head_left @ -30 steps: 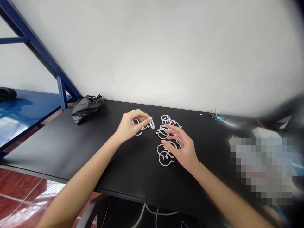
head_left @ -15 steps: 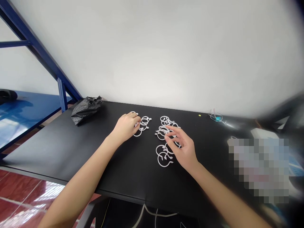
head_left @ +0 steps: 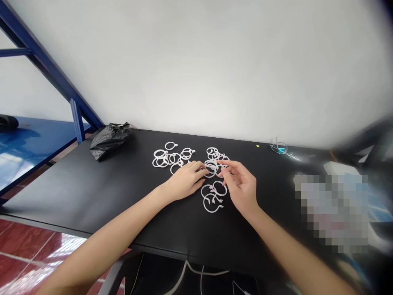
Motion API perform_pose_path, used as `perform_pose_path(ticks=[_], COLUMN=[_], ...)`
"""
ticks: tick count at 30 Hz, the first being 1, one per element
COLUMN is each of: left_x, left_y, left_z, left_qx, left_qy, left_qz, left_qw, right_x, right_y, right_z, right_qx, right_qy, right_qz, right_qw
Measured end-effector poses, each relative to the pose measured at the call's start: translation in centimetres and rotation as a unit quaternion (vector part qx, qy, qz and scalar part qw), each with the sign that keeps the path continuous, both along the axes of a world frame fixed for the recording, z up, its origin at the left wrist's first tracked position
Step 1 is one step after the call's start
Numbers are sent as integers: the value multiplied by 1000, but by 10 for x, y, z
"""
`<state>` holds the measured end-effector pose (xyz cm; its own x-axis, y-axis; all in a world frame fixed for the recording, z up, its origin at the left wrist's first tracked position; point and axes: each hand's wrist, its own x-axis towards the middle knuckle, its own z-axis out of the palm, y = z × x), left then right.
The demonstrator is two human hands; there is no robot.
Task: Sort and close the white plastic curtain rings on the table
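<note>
White plastic rings lie on the black table in two groups. The left group (head_left: 161, 159) is spread out, and its rings carry small tabs. In the right group (head_left: 211, 204) they are heaped closer, and several show open ends. My left hand (head_left: 187, 178) is over the table between the groups, fingers stretched and apart, its fingertips at the edge of the right heap. On the heap's other side, my right hand (head_left: 241, 182) has thumb and index finger drawn together on a white plastic ring (head_left: 220, 172), partly hidden by the fingers.
A crumpled black plastic bag (head_left: 110, 139) sits at the table's back left. Toward the back right lies a clear wire-like loop with a blue piece (head_left: 280, 149). A blurred-out package (head_left: 333, 213) is at the right. Blue metal framing (head_left: 55, 69) rises at the left; cables (head_left: 205, 272) hang below the front edge.
My left hand has left the left group and moved right to the edge of the right heap, uncovering rings. My right hand's thumb and index finger have come closer together.
</note>
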<state>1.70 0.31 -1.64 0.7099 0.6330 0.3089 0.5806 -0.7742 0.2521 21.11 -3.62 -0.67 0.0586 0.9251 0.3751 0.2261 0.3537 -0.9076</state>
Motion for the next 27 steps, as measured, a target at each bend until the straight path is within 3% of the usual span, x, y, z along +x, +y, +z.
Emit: perform_pose_path(ticks=[6, 9, 11, 13, 16, 19, 24, 27], left_x=[-2, -3, -3, -2, -1, -3, -3, -3], left_y=[3, 5, 6, 7, 8, 9, 8, 8], left_z=[-5, -5, -3, 0, 6, 11, 12, 12], left_qx=[-48, -103, -168, -259, -402, -489, -562, -585], left_qy=[-30, -107, -186, -272, -377, -430, -475, -492], left_qz=[-5, -7, 4, 22, 40, 43, 25, 6], left_qw=[998, 989, 968, 927, 833, 757, 677, 644], right_x=[-1, -1, 0, 0, 0, -2, -4, -4], right_y=[1, 1, 1, 1, 1, 0, 1, 0], right_z=[-1, -2, -2, -2, -1, 0, 2, 1], right_qx=[0, 4, 5, 4, 4, 10, -8, -18], right_qy=[1, 5, 7, 3, -11, -26, -39, -42], right_qz=[1, 2, 0, -4, -7, 2, 35, 40], right_qw=[1000, 1000, 1000, 1000, 1000, 1000, 999, 998])
